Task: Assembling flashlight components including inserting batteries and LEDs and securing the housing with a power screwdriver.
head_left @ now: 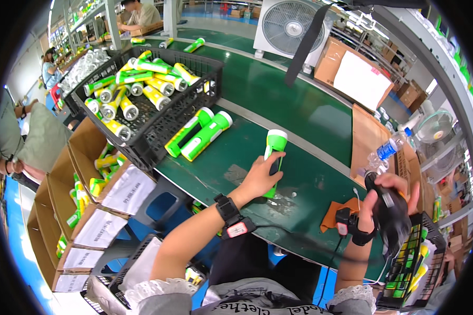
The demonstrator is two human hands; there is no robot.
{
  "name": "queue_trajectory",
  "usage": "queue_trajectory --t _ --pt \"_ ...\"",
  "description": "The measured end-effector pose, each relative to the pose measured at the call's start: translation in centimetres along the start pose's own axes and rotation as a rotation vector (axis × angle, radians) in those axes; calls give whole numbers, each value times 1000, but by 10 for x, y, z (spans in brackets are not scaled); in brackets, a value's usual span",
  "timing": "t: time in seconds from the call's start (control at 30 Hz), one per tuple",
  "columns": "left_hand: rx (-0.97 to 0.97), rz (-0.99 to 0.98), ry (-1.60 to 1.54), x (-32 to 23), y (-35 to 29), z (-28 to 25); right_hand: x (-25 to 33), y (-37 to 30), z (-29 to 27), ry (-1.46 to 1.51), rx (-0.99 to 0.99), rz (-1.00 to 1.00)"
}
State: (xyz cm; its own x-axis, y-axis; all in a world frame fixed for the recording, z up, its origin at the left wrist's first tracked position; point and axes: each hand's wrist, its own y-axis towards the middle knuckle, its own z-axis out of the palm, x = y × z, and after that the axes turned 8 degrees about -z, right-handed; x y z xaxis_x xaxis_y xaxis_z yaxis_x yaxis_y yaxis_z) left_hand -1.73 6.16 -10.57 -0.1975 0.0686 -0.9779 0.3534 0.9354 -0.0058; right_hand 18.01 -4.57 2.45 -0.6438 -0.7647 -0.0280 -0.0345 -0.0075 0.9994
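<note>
My left hand (258,177) is wrapped around a green flashlight (276,140) with a white head, its head end pointing away from me over the green table (305,191). At the right, my right hand (393,182) grips a black handheld tool (391,207), smeared by motion, so its exact kind is unclear. Two more green flashlights lie side by side to the left: a farther flashlight (188,132) and a nearer flashlight (207,137). Beyond them stands a black plastic crate (176,113) heaped with green and yellow flashlights (153,97).
Cardboard boxes (84,202) with flashlights stand at the left. An orange cloth (328,216) and a water bottle (391,147) are at the right, above a black basket (431,252). A box fan (290,29) stands at the back. Another person (31,131) is at the left.
</note>
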Motion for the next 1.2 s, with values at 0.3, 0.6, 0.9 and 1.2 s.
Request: queue_trajectory --t 0.3,0.6,0.9,1.2 --pt "112 310 825 2 9 -10 20 -7 41 664 -101 455" --pt "99 269 584 11 10 -15 25 -3 61 920 -121 693" --pt "138 251 609 7 9 -13 26 -8 64 1010 -34 702" --pt "138 304 816 4 8 -6 21 -3 85 1148 377 746"
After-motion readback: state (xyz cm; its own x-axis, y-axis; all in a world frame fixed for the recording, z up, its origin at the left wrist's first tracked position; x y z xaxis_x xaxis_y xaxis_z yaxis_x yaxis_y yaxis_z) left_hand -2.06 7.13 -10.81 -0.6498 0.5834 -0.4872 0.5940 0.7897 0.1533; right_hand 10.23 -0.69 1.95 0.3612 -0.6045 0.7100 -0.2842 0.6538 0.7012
